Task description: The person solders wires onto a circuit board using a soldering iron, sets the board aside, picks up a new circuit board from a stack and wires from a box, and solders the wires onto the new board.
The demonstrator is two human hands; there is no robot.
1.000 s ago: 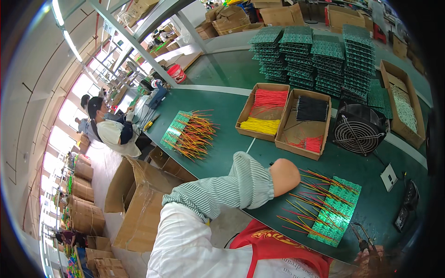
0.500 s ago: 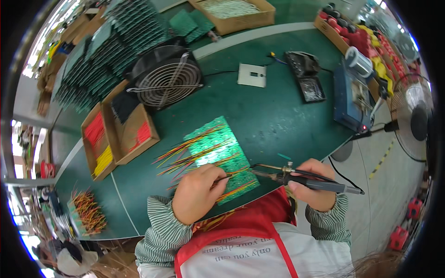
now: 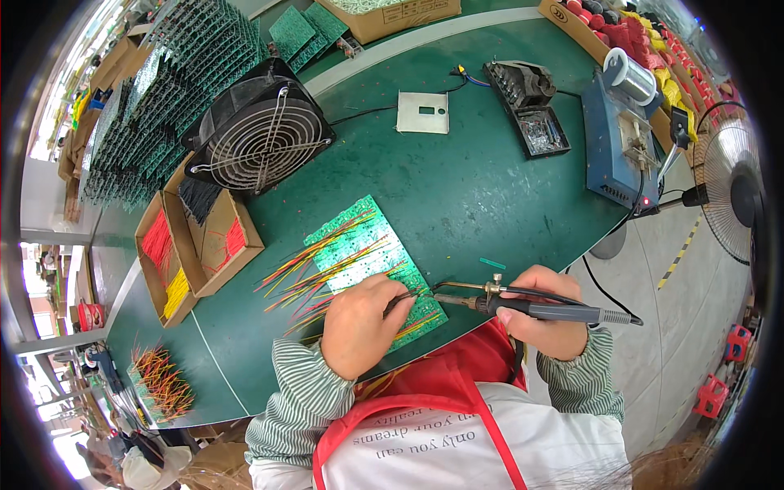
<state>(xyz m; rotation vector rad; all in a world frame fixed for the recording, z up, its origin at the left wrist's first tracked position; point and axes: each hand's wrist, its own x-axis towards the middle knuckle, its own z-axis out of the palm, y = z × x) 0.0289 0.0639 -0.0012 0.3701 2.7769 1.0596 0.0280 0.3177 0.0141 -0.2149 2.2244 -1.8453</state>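
Note:
A green circuit board panel (image 3: 384,245) lies on the table in front of me. Red, yellow and black wires (image 3: 306,265) stick out from it in rows toward the left. My left hand (image 3: 359,327) is over the panel's near part, thumb and forefinger pinched on a thin black wire (image 3: 398,300). From the right, my right hand (image 3: 545,322) grips a soldering iron (image 3: 563,311) with a brass solder feed tube (image 3: 465,286) along its top. The iron's tip is at the panel's right edge, close to my left fingertips; whether it touches a joint I cannot tell.
A black fan with a wire guard (image 3: 265,151) stands beyond cardboard trays of cut wires (image 3: 208,278). At the right is a blue soldering station (image 3: 612,155) with a solder spool (image 3: 630,77). A wired panel (image 3: 159,380) lies far left; stacked boards (image 3: 163,106) stand behind.
The whole view has shifted a little. My left fingers have moved slightly right over the panel, nearer the iron's tip. Both hands keep their hold.

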